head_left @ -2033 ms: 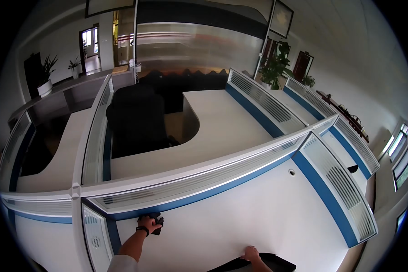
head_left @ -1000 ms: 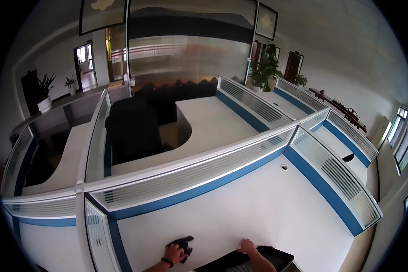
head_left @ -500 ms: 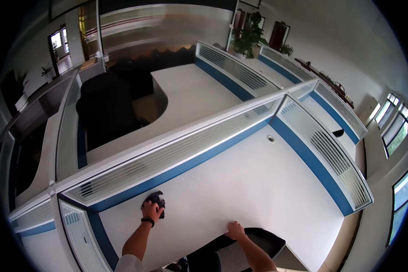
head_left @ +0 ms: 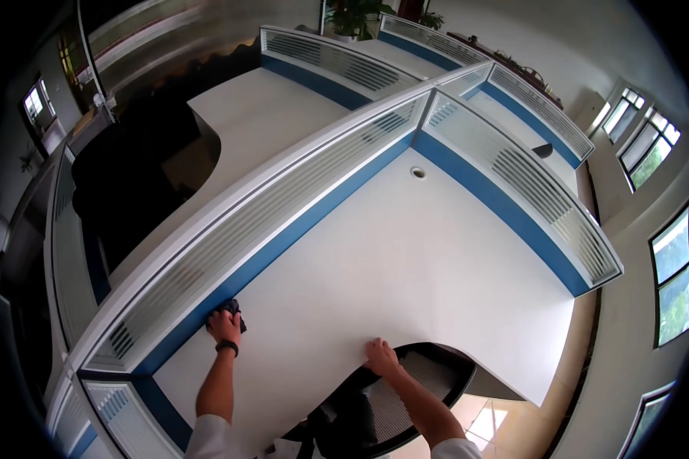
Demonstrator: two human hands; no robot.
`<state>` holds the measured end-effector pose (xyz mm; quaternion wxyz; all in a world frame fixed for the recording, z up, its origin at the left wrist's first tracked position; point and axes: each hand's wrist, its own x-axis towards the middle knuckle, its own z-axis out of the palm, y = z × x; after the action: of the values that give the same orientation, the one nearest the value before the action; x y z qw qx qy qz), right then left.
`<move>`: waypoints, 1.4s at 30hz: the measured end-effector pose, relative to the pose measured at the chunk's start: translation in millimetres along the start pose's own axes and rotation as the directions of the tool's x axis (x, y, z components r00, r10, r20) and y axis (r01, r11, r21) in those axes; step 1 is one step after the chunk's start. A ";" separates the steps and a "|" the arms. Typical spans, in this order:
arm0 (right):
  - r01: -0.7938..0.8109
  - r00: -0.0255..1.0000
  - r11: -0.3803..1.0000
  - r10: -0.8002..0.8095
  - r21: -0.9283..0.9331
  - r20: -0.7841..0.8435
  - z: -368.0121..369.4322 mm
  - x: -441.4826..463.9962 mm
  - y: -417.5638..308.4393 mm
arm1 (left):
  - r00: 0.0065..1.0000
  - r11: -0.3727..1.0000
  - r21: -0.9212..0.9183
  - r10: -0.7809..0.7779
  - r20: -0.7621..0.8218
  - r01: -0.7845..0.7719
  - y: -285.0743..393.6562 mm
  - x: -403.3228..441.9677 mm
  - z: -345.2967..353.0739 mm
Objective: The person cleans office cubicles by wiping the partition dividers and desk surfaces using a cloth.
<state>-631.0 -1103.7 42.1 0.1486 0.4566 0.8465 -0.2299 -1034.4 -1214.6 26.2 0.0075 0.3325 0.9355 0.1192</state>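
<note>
My left hand (head_left: 224, 327) presses a dark, crumpled cloth (head_left: 235, 313) onto the white desktop (head_left: 406, 260), close against the blue base of the partition (head_left: 283, 243). Its fingers are curled over the cloth, which shows past them on the far and right sides. A dark band circles the left wrist. My right hand (head_left: 380, 356) is at the near edge of the desk, fingers bent, right by the rim of a black mesh chair (head_left: 406, 394). Whether those fingers grip the desk edge or the chair rim is hidden.
A round cable hole (head_left: 418, 173) is set in the desk's far corner. A second slatted partition (head_left: 520, 183) borders the far right side. Beyond the long partition stand another desk (head_left: 275, 107) and a dark chair (head_left: 122, 199). Windows (head_left: 674, 268) line the right wall.
My left hand has slid the cloth across the desktop up to the partition base. My right hand stays by the desk edge and chair. The view has turned right and tilted down.
</note>
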 end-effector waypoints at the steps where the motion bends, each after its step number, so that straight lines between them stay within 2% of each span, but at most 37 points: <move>1: -0.025 0.999 1.000 0.025 0.007 0.033 -3.1 1.4 -2.3 | 0.999 1.000 0.008 0.029 -0.038 -0.028 2.6 -2.8 5.0; 3: -0.024 0.999 1.000 0.023 0.011 0.040 -4.6 0.4 -0.8 | 0.986 0.984 -0.064 0.163 -0.016 -0.164 11.1 -15.5 19.4; 4: -0.020 0.998 1.000 0.020 0.006 0.051 -6.3 2.0 -1.2 | 0.969 0.968 -0.031 0.246 -0.030 -0.247 23.7 -29.7 21.6; 6: -0.012 0.999 1.000 0.012 0.004 0.042 -7.5 3.4 -0.2 | 0.944 0.936 -0.138 0.330 0.029 -0.323 50.1 -63.8 23.7; 9: -0.029 0.998 0.999 0.028 0.016 0.053 -11.6 3.7 -2.4 | 0.850 0.842 -0.209 0.521 0.076 -0.497 82.9 -123.7 23.3; 10: -0.041 0.998 0.999 0.041 0.003 0.048 -12.1 4.2 -3.1 | 0.816 0.822 -0.211 0.561 0.140 -0.529 93.7 -144.0 14.8; 13: -0.057 0.996 0.998 0.059 -0.029 0.063 -7.7 10.2 -1.5 | 0.686 0.697 -0.316 0.708 0.166 -0.643 101.7 -192.6 13.4; 16: -0.073 0.992 0.994 0.081 -0.079 0.098 -11.0 14.8 -2.8 | 0.613 0.598 -0.352 0.786 0.081 -0.720 90.2 -213.8 9.2; 19: -0.108 0.985 0.987 0.123 -0.121 0.121 -13.5 18.3 -7.5 | 0.638 0.616 -0.375 0.766 0.078 -0.693 61.3 -212.0 -1.5; 20: -0.142 0.979 0.981 0.159 -0.130 0.127 -14.9 18.9 -6.3 | 0.677 0.652 -0.352 0.733 0.067 -0.672 45.7 -209.6 2.9; 22: -0.122 0.960 0.981 0.155 -0.149 0.232 -29.6 17.5 -9.4 | 0.773 0.751 -0.304 0.631 0.070 -0.586 15.6 -200.2 -0.7; 25: -0.104 0.967 0.979 0.142 -0.178 0.213 -26.4 18.7 -9.9 | 0.895 0.867 -0.271 0.445 0.043 -0.418 -26.7 -175.5 -14.5; 27: -0.086 0.978 0.972 0.124 -0.218 0.165 -17.3 22.5 -4.3 | 0.949 0.927 -0.205 0.314 -0.031 -0.314 -44.8 -156.3 -23.7; 29: -0.095 0.972 0.971 0.139 -0.221 0.192 -25.2 19.3 -7.1 | 0.971 0.952 -0.195 0.219 -0.096 -0.234 -58.9 -136.3 -21.2; 32: -0.093 0.971 0.970 0.139 -0.224 0.195 -21.1 22.4 -7.4 | 0.974 0.988 -0.086 0.111 -0.195 -0.130 -59.1 -110.6 -16.9; 34: -0.097 0.973 0.967 0.142 -0.234 0.184 -13.7 28.3 -0.9 | 0.984 0.997 -0.077 -0.007 -0.180 -0.007 -52.1 -94.0 -10.9; 36: -0.076 0.974 0.976 0.117 -0.204 0.194 -5.7 30.1 6.7 | 0.971 0.998 -0.019 -0.062 -0.229 0.059 -45.3 -76.3 1.0; 37: -0.089 0.971 0.975 0.130 -0.203 0.199 -6.9 28.6 7.4 | 0.985 0.992 -0.027 -0.124 -0.118 0.121 -41.3 -66.5 2.1; 42: -0.093 0.980 0.981 0.121 -0.170 0.161 -14.5 19.1 -3.6 | 0.990 0.992 -0.004 -0.128 -0.052 0.128 -0.6 -26.1 4.9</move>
<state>-645.0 -1084.4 46.5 0.2693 0.4666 0.8207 -0.1903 -1013.9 -1230.3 19.6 -0.0091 0.2688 0.9547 0.1273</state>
